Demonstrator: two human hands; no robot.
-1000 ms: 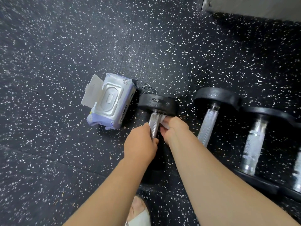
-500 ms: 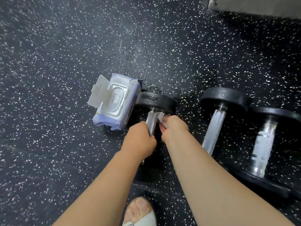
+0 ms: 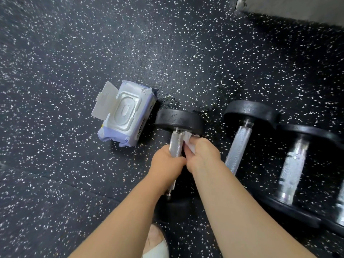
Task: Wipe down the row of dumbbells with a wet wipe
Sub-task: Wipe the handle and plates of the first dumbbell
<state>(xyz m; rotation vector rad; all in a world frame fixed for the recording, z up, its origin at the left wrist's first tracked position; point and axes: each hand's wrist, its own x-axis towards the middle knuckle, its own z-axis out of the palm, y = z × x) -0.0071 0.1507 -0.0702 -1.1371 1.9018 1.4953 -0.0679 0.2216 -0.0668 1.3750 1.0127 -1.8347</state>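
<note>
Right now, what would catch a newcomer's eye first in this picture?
Centre frame, the left hand grips the handle of the leftmost dumbbell while the right hand holds a white wipe against it. Just left lies a pack of wipes, lid open, on the speckled floor; more dumbbells line up rightward.

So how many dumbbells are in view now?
4. The first dumbbell, beside the wipes pack, is gripped by the left hand; the second and third lie to its right; a fourth is cut off at the right edge. More may be hidden.
</note>
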